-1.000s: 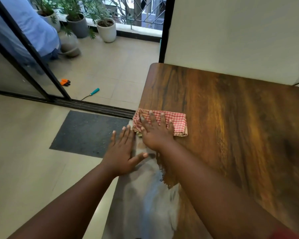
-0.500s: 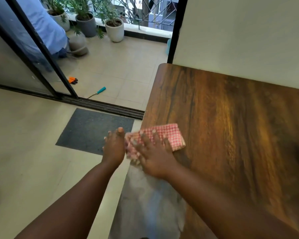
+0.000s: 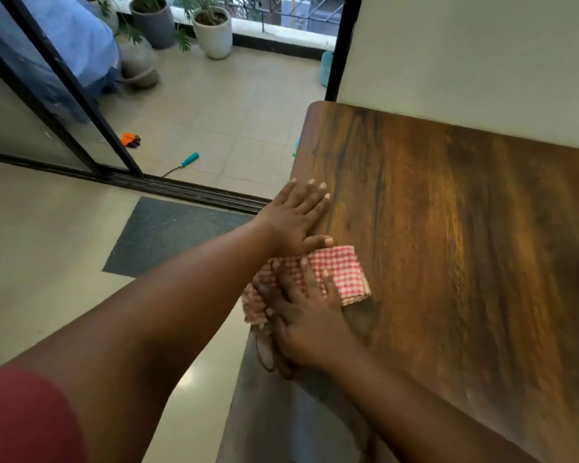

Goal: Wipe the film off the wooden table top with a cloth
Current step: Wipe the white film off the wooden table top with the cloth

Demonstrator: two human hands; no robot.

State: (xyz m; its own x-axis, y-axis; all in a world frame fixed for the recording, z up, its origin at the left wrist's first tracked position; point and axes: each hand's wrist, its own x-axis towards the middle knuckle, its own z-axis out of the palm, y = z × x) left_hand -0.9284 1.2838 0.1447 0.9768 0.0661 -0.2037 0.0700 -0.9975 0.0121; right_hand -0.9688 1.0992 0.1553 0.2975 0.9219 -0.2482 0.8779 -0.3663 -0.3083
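A dark wooden table top (image 3: 465, 245) fills the right half of the view. A folded red-and-white checked cloth (image 3: 340, 274) lies near its left edge. My right hand (image 3: 310, 325) presses flat on the cloth, fingers spread over it. My left hand (image 3: 296, 220) lies flat and open on the bare wood just beyond the cloth, its thumb touching the cloth's far edge. A greyish film (image 3: 281, 412) covers the near left part of the table, below my right wrist.
A light wall (image 3: 465, 61) backs the table. To the left are a tiled floor, a dark mat (image 3: 168, 238) and a sliding door track. On the balcony lie a teal-handled tool (image 3: 188, 161), an orange tool (image 3: 129, 139) and several plant pots; a person in blue crouches there.
My right hand has drawn the cloth back toward me along the left edge. My left hand has moved from beside the table onto the wood beyond the cloth.
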